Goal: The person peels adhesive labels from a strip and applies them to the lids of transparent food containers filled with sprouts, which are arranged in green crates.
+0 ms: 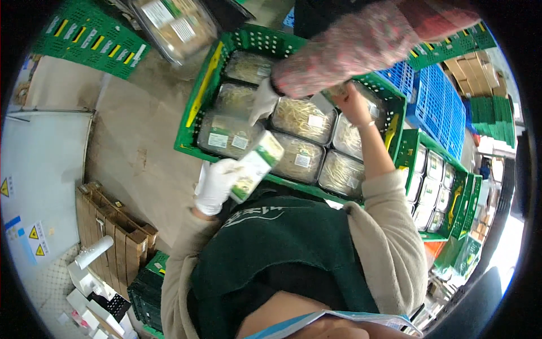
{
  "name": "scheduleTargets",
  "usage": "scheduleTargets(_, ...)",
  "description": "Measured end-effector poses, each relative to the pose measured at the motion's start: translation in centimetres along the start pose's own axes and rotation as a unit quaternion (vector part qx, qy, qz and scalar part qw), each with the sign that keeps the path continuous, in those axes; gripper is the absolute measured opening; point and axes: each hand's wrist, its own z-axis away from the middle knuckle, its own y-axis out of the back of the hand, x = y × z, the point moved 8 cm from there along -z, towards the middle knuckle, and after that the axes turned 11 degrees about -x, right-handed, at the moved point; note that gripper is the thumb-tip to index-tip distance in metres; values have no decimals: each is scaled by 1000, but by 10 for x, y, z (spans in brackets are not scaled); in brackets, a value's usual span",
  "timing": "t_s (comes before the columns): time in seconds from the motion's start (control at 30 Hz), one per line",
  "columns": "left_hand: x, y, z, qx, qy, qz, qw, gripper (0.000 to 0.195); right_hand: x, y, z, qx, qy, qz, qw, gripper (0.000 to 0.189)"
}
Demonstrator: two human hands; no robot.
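Observation:
My left hand (218,184), in a white glove, holds a stack of printed green-and-white labels (258,163) at the near edge of a green plastic crate (180,142). My bare right hand (353,106) reaches over the crate's right side, its fingers on a green-and-white printed piece (336,91) above the packs. The crate holds several black trays of pale sprouts under clear film (298,156). Some packs bear stickers. Another person's white-gloved hand (264,101) reaches in over the left packs, from a patterned sleeve (338,55) that hides part of the crate.
Wrapped packs (178,31) stand at the upper left near a green crate (91,40). Right of the main crate are another filled green crate (451,212) and blue plastic pallets (438,110). Wooden pallets (114,233) and a dark green crate (146,292) stand at the lower left.

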Motion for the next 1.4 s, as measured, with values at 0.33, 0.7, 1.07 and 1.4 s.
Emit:
scheduleTargets(0.33, -8, 29, 29, 89, 31, 62, 994, 8, -4, -107, -17, -4, 43, 266, 963, 46)
scheduleTargets(0.7, -15, 0, 15, -107, 91, -89, 986, 28, -144, -110, 109, -196, 187, -125, 954, 29)
scheduleTargets(1.07, 13, 8, 42, -6, 36, 1, 999, 12, -86, -84, 47, -191, 73, -1, 979, 35)
scheduleTargets(1.4, -15, 41, 79, 26, 25, 82, 996, 13, -38, -124, 41, -15, 15, 330, 944, 52)
